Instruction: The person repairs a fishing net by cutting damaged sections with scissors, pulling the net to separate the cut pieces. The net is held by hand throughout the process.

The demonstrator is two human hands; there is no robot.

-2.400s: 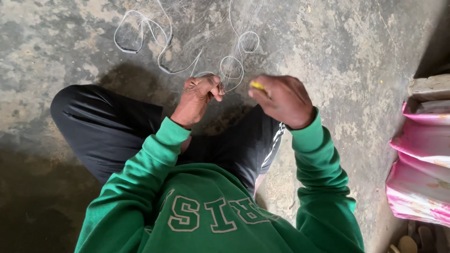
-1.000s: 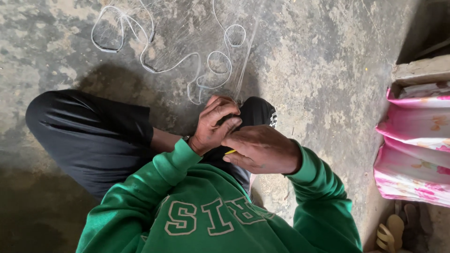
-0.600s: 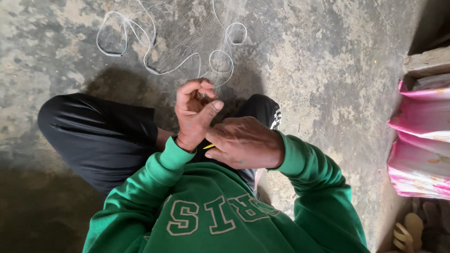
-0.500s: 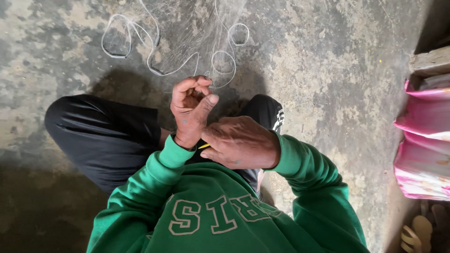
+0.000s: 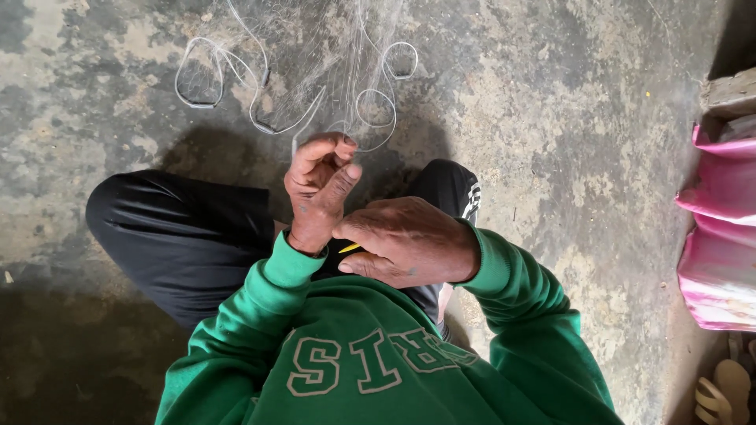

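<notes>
Pinching fine net (image 5: 331,86) between curled fingertips, the left hand (image 5: 319,193) is raised above the lap; the net spreads ahead on the concrete floor (image 5: 567,118) with looped cord (image 5: 236,86); the right hand (image 5: 409,240), fingers closed together, grips a yellow tool (image 5: 350,248) just beside the left wrist.

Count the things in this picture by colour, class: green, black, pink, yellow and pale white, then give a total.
Green: 1, the sweatshirt
Black: 1, the trousers
Pink: 1, the pink bundle
Yellow: 1, the small tool under the right hand
Pale white: 1, the fine net pinched by the left hand
Total: 5
</notes>
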